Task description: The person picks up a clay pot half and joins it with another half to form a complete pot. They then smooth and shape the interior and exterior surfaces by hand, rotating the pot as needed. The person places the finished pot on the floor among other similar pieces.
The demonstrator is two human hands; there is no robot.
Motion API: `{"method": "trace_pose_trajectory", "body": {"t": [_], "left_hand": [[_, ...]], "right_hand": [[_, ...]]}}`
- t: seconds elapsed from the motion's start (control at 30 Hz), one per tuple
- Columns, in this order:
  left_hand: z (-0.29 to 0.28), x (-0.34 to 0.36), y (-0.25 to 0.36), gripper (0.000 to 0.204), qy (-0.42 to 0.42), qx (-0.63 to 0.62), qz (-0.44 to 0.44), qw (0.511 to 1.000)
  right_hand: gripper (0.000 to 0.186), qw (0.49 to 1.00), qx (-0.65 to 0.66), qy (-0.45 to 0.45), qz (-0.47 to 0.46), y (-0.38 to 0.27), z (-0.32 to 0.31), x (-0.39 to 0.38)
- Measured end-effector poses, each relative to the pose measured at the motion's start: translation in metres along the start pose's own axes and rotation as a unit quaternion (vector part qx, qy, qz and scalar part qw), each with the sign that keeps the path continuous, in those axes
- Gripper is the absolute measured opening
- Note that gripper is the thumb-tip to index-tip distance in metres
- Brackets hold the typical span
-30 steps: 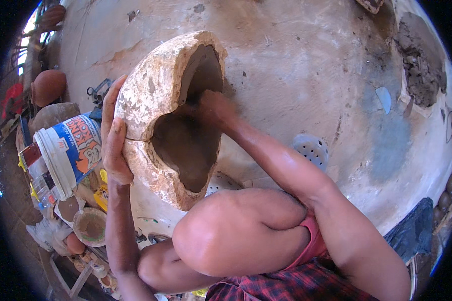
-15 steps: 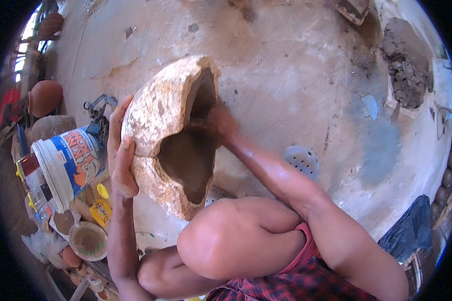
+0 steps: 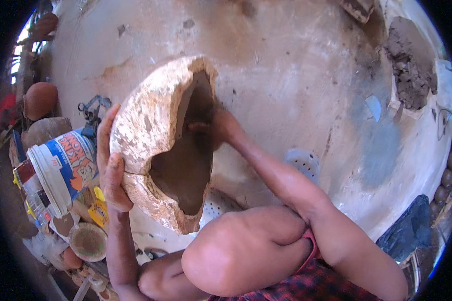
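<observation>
A thick, rough-edged off-white mould (image 3: 145,118), which looks like plaster, stands tilted up on its side in front of me. Its hollow is lined with smooth grey-brown clay (image 3: 183,168), and a seam crosses its outer left wall. My left hand (image 3: 114,173) grips that outer wall, thumb toward me and fingers wrapped behind. Over the right rim reaches my right hand (image 3: 222,129), touching or close to the clay inside. One finger shows against the dark hollow; the others are hidden or blurred, so I cannot see whether they hold anything.
At left stand a blue-and-white paint bucket (image 3: 68,168), a round clay pot (image 3: 40,100) and a bowl (image 3: 88,242). A heap of wet clay (image 3: 411,75) lies far right, above a black plastic bag (image 3: 409,228). Perforated grey sandals (image 3: 304,163) are near my right forearm.
The mould and my left hand have shifted slightly left and toward me. My right hand has moved a little within the hollow, and one finger shows more clearly.
</observation>
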State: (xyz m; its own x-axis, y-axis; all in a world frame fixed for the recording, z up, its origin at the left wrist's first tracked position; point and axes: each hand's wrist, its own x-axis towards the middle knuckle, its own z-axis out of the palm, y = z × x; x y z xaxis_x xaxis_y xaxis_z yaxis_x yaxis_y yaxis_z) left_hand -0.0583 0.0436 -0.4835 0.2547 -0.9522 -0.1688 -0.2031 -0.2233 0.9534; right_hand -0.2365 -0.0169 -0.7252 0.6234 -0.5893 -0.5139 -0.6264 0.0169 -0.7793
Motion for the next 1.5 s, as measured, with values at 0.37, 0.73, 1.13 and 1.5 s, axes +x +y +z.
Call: {"method": "trace_pose_trajectory", "body": {"t": [0.37, 0.73, 1.13, 1.5], "left_hand": [[0.002, -0.001, -0.001, 0.091, 0.004, -0.005, 0.016, 1.000], [-0.009, 0.001, -0.008, 0.083, -0.042, 0.012, 0.039, 0.998], [0.004, -0.002, 0.005, 0.084, -0.016, -0.006, 0.014, 1.000], [0.006, 0.000, 0.004, 0.086, -0.006, -0.010, 0.017, 1.000]], "right_hand": [[0.071, 0.994, 0.092, 0.016, 0.064, 0.006, -0.007, -0.007], [0.033, 0.992, 0.036, 0.096, 0.077, 0.011, -0.002, -0.001], [0.032, 0.982, -0.089, 0.132, 0.105, 0.002, -0.040, -0.047], [0.034, 0.979, 0.106, 0.160, -0.061, 0.006, -0.029, -0.050]]}}
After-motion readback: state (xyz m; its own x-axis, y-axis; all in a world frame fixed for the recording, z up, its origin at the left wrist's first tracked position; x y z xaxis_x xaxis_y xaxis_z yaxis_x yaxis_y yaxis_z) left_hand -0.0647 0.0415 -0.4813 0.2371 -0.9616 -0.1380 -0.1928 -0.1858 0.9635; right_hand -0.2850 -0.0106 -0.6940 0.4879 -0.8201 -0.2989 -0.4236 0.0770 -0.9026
